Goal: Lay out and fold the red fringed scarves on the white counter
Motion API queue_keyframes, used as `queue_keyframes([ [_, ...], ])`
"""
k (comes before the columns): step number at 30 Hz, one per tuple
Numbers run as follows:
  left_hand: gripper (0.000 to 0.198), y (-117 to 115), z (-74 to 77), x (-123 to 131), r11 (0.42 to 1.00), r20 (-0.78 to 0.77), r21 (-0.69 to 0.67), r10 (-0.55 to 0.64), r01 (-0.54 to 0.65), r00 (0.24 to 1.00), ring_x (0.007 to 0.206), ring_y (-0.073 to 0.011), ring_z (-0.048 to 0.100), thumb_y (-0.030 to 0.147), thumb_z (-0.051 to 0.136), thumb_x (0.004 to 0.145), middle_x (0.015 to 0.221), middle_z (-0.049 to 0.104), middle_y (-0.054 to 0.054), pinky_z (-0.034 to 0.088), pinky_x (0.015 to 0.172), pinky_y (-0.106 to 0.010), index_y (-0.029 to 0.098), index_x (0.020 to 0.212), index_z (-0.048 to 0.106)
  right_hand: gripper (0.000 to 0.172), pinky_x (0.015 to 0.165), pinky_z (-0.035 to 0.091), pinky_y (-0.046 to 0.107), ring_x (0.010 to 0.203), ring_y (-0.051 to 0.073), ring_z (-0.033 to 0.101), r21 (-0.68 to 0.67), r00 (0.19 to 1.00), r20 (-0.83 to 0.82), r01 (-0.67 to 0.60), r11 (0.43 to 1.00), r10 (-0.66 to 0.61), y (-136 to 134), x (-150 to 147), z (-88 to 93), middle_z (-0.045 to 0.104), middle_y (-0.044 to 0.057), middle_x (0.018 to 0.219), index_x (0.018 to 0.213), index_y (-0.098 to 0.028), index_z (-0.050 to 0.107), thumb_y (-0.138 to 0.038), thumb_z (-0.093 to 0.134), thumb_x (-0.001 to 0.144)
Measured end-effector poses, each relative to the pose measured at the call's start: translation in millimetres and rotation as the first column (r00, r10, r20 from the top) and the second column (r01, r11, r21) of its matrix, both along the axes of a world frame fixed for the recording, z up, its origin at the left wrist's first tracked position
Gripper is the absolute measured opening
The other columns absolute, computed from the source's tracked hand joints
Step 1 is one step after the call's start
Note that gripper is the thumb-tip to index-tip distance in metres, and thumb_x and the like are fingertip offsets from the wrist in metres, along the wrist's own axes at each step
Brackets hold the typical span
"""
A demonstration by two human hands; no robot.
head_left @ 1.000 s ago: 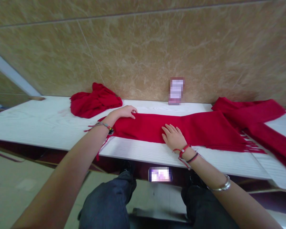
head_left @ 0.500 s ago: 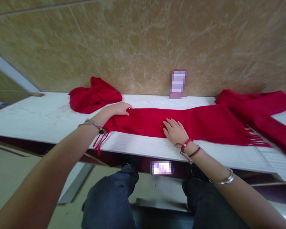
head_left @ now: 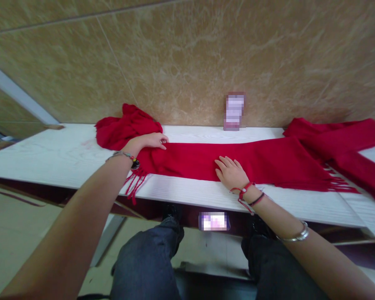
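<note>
A red fringed scarf (head_left: 193, 160) lies stretched in a flat strip along the white table. Near its left end, my left hand (head_left: 150, 141) has its fingers curled at the far edge, closed on the cloth. My right hand (head_left: 231, 171) rests palm down on the middle of the strip, fingers extended and slightly spread. Red fringe hangs over the table's front edge below my left wrist. At the right end more fringe shows, beside other red cloth.
A bunched red cloth (head_left: 128, 125) lies behind my left hand. Another red scarf (head_left: 340, 137) spreads loosely at the right. A blurred-out upright item (head_left: 234, 111) leans on the tiled wall (head_left: 190, 62). Below the white table (head_left: 65, 158) edge is a lit phone-like screen (head_left: 213, 221).
My left hand has slid slightly left along the scarf's far edge, and the cloth near it has shifted a little. My right hand stays in place; the view has moved slightly.
</note>
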State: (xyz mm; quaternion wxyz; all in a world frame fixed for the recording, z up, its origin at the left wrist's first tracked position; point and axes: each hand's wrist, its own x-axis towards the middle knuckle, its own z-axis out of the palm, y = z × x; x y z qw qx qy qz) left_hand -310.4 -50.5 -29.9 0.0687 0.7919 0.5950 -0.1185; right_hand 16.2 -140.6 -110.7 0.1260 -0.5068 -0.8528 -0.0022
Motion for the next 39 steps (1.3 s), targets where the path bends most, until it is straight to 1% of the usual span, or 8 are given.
queue_keyframes([
  [5, 0.039, 1, 0.9, -5, 0.996, -0.008, 0.093, 0.018, -0.017, 1.0, 0.088, -0.0172, 0.059, 0.036, 0.059, 0.071, 0.104, 0.067, -0.008, 0.045, 0.078, -0.021, 0.014, 0.103, 0.063, 0.043, 0.106, 0.031, 0.044, 0.129, 0.025, 0.04, 0.006, 1.0, 0.0, 0.001, 1.0, -0.001, 0, 0, 0.0, 0.047, 0.01, 0.14, 0.13, -0.017, 0.052, -0.027, 0.038, 0.091],
  [12, 0.045, -2, 3.2, -11, 0.997, 0.005, -0.074, 0.035, -0.035, 0.999, 0.089, -0.0143, 0.06, 0.023, 0.058, 0.067, 0.108, 0.066, -0.006, 0.046, 0.072, -0.017, 0.016, 0.111, 0.06, 0.042, 0.105, 0.032, 0.044, 0.128, 0.024, 0.042, 0.047, 1.0, -0.011, -0.004, 0.999, 0.005, 1, 0, -4.5, 0.049, 0.01, 0.138, 0.129, -0.017, 0.053, -0.027, 0.037, 0.091],
  [17, 0.038, -10, 12.2, -7, 0.996, -0.058, 0.053, 0.077, -0.074, 0.995, 0.079, -0.0154, 0.06, 0.026, 0.061, 0.064, 0.095, 0.068, -0.004, 0.044, 0.065, -0.018, 0.017, 0.101, 0.065, 0.042, 0.105, 0.032, 0.044, 0.128, 0.025, 0.042, 0.053, 1.0, -0.007, -0.009, 0.999, 0.009, 0, 0, -5.3, 0.049, 0.01, 0.138, 0.129, -0.016, 0.053, -0.026, 0.037, 0.091],
  [21, 0.029, -10, 16.1, -6, 0.992, -0.051, 0.102, 0.08, -0.074, 0.996, 0.079, -0.0173, 0.06, 0.031, 0.057, 0.07, 0.093, 0.068, -0.007, 0.044, 0.068, -0.02, 0.014, 0.092, 0.065, 0.042, 0.105, 0.032, 0.045, 0.128, 0.026, 0.043, 0.049, 1.0, 0.001, -0.008, 0.999, 0.008, -1, 0, -3.6, 0.049, 0.01, 0.138, 0.128, -0.016, 0.054, -0.026, 0.038, 0.091],
  [25, 0.033, -13, 13.8, -10, 0.994, 0.026, 0.072, 0.083, -0.085, 0.996, 0.089, -0.017, 0.059, 0.027, 0.049, 0.077, 0.109, 0.064, -0.01, 0.045, 0.077, -0.021, 0.011, 0.103, 0.059, 0.042, 0.105, 0.033, 0.044, 0.128, 0.026, 0.042, 0.044, 1.0, 0.01, -0.008, 0.999, 0.008, -1, -1, -1.9, 0.049, 0.01, 0.138, 0.128, -0.016, 0.054, -0.026, 0.038, 0.091],
  [31, 0.042, -13, 11.1, -24, 0.995, 0.025, 0.078, 0.056, -0.058, 0.998, 0.09, -0.017, 0.06, 0.026, 0.06, 0.069, 0.109, 0.063, -0.007, 0.045, 0.078, -0.021, 0.014, 0.109, 0.059, 0.041, 0.104, 0.033, 0.043, 0.127, 0.025, 0.043, 0.055, 1.0, 0.022, -0.006, 0.998, 0.005, 0, 0, -2.9, 0.049, 0.01, 0.138, 0.129, -0.016, 0.054, -0.026, 0.039, 0.091],
  [36, 0.043, -4, 5.1, -37, 0.976, 0.062, 0.212, 0.041, -0.054, 0.997, 0.094, -0.0196, 0.059, 0.033, 0.062, 0.067, 0.106, 0.065, -0.006, 0.044, 0.083, -0.024, 0.014, 0.106, 0.062, 0.042, 0.104, 0.033, 0.044, 0.128, 0.026, 0.042, 0.058, 1.0, 0.027, -0.012, 0.998, 0.01, 0, 1, -4.4, 0.049, 0.01, 0.138, 0.129, -0.015, 0.053, -0.025, 0.038, 0.091],
  [39, 0.043, -6, 2.1, -41, 0.985, 0.112, 0.141, 0.08, -0.095, 0.99, 0.092, -0.0192, 0.059, 0.036, 0.058, 0.069, 0.106, 0.065, -0.006, 0.045, 0.081, -0.024, 0.013, 0.105, 0.062, 0.041, 0.104, 0.034, 0.044, 0.127, 0.026, 0.043, 0.065, 1.0, 0.024, -0.017, 0.998, 0.015, 1, 1, -4.8, 0.049, 0.011, 0.138, 0.128, -0.015, 0.054, -0.025, 0.038, 0.091],
])
